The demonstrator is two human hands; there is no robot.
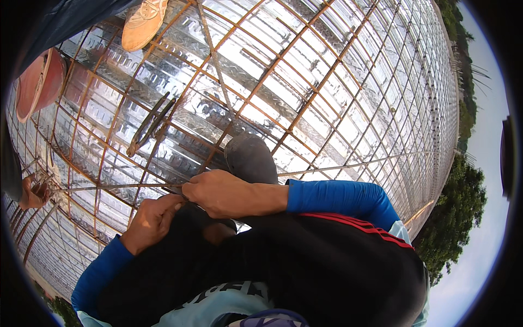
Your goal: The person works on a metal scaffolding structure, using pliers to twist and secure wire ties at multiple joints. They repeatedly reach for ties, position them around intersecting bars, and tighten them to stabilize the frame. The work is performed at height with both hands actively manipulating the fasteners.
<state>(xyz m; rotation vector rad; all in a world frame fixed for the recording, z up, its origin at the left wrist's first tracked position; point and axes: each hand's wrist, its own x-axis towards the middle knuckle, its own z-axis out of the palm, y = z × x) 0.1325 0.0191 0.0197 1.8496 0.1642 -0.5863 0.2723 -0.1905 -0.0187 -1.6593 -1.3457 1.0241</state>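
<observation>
Both forearms in blue sleeves, bent inward; 2 hands meet low in view, left of centre. Right forearm lies nearly level across the dark-clad legs, elbow bent at right; right hand (220, 192) has its fingers curled, thumb and fingertips pinching a thin line (125, 186). Left forearm angles up from lower left; left hand (153, 219) is just below, fingers folded closed, thumb and forefinger together near the right fingertips. Whether the left grips anything: cannot tell. Line runs left from the right hand, above the rebar grid (279, 56), to near a co-worker's hand (34, 193). Grey boot (250, 158) just beyond the right hand. Dark tool (150, 126) lies on the grid, ahead of the left hand.
</observation>
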